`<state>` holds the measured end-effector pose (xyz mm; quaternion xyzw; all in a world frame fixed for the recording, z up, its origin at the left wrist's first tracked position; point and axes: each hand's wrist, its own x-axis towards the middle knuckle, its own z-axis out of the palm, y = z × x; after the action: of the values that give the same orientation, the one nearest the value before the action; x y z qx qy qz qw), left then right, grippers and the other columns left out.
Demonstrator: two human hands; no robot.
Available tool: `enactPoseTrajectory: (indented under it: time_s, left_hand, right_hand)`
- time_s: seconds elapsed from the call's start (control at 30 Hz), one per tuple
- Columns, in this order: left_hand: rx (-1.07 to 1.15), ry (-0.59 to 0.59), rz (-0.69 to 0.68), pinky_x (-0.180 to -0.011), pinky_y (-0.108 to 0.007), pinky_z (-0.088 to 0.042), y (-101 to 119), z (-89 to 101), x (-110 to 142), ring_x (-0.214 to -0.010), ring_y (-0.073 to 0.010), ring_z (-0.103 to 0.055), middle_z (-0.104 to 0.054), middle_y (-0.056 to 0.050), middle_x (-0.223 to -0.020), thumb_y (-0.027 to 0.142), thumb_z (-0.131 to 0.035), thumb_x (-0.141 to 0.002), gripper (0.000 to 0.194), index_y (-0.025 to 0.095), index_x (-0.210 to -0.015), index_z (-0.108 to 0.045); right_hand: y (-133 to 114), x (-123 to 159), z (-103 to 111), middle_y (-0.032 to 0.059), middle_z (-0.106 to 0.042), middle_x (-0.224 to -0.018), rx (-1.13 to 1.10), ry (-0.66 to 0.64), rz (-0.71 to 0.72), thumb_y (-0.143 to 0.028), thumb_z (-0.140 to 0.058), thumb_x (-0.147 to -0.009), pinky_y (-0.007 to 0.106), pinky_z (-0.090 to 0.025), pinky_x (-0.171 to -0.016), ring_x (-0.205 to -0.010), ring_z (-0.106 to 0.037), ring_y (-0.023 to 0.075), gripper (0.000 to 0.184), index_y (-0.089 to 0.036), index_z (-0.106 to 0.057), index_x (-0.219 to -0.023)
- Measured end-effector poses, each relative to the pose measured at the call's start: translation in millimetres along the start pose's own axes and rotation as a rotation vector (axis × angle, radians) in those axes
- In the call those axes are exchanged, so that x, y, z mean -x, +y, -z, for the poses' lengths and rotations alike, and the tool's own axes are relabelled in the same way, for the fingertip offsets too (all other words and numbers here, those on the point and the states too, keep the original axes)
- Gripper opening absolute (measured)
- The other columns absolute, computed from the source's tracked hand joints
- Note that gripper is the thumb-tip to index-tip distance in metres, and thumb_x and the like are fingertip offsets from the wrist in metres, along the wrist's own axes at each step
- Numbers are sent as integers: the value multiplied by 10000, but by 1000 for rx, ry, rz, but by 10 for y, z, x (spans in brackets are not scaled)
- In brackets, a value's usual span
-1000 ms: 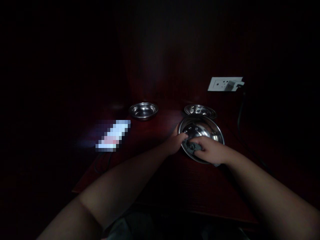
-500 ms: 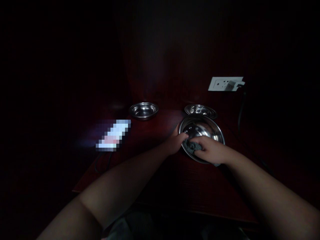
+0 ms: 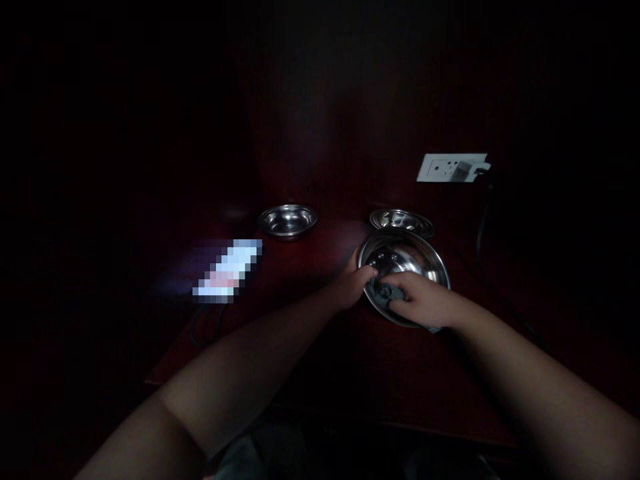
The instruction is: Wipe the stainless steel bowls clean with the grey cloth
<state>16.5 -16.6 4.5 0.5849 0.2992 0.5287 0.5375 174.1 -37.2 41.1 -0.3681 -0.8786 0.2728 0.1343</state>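
The scene is very dark. A shiny steel bowl (image 3: 415,257) is tilted toward me on a dark red table (image 3: 310,267). My left hand (image 3: 353,283) grips its left rim, thumb over the edge. My right hand (image 3: 420,301) is closed on a grey cloth (image 3: 383,293) pressed against the bowl's inner near side.
A second steel bowl (image 3: 287,221) stands at the back left, and another steel dish (image 3: 401,221) sits just behind the held bowl. A lit, blurred flat object (image 3: 227,271) lies at the left. A white wall socket (image 3: 450,167) with a plug and cable is at the right.
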Motion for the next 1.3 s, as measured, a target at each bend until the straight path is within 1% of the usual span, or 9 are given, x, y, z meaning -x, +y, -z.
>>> enactPoseTrajectory:
  time_s: [0.23, 0.43, 0.57, 0.77, 0.87, 0.97, 1.1, 1.2, 1.3]
  left_hand:
    - [25, -2, -4, -1005, -368, -324, 25, -12, 14, -1129, -224, -487, -561, -63, -1225, 191, -501, -704, 544, 188, -1245, -444]
    - [8, -9, -20, -1021, -383, -311, 5, 2, 18, -1158, -231, -470, -535, -77, -1252, 217, -518, -743, 544, 193, -1276, -412]
    - [25, -19, -36, -1024, -389, -314, -35, -1, 11, -1152, -227, -477, -549, -82, -1222, 250, -513, -772, 525, 193, -1283, -406]
    - [35, -10, -49, -1040, -397, -301, -50, -10, 1, -1176, -231, -463, -548, -91, -1224, 289, -507, -796, 503, 184, -1278, -410]
    - [29, -7, -32, -1048, -390, -293, -35, -13, 5, -1196, -228, -450, -524, -99, -1259, 307, -485, -814, 498, 176, -1287, -400]
    - [30, -11, -45, -1064, -379, -273, -25, -12, 10, -1220, -217, -432, -504, -90, -1293, 332, -463, -833, 476, 181, -1282, -410]
    - [44, -3, -45, -1067, -377, -267, -15, -14, 17, -1212, -213, -442, -520, -83, -1281, 358, -459, -841, 456, 186, -1262, -433]
    - [49, -1, -43, -1066, -367, -269, 9, -16, 26, -1212, -212, -444, -525, -85, -1277, 376, -443, -852, 449, 176, -1255, -442]
    - [25, 7, -32, -1065, -349, -271, 31, -10, 32, -1219, -205, -438, -522, -81, -1282, 413, -408, -867, 459, 175, -1258, -440]
  right_hand:
    - [-16, 10, -1, -7, -567, -643, -1, 5, 37, -115, -449, -674, 253, -399, -584, -590, -511, 124, 124, -175, -548, -716]
    - [-23, 6, -13, -16, -546, -640, -39, 19, 100, -94, -441, -662, 247, -389, -581, -589, -490, 118, 137, -174, -537, -719]
    - [-31, -6, -17, -16, -535, -653, -65, 84, 149, -89, -435, -656, 256, -395, -603, -608, -486, 122, 133, -170, -523, -715]
    - [-29, -7, -23, 18, -586, -755, -75, 170, 208, -94, -411, -690, 299, -430, -705, -722, -533, 154, 172, -166, -545, -770]
    - [-14, -7, -25, 21, -600, -759, -76, 201, 205, -98, -413, -716, 305, -442, -713, -739, -553, 161, 170, -167, -557, -776]
    - [7, -11, -25, 25, -622, -775, -68, 240, 195, -109, -419, -750, 309, -451, -722, -748, -571, 162, 191, -163, -586, -825]
    - [40, -20, -26, 37, -649, -828, -67, 286, 207, -145, -424, -795, 317, -466, -722, -758, -589, 163, 221, -161, -619, -899]
    - [56, -28, -28, 57, -664, -942, -56, 342, 216, -152, -436, -795, 346, -469, -794, -854, -606, 183, 267, -167, -630, -978]
    - [58, -33, -27, 61, -662, -1034, -48, 395, 208, -122, -448, -758, 380, -450, -878, -973, -598, 210, 347, -187, -628, -1048]
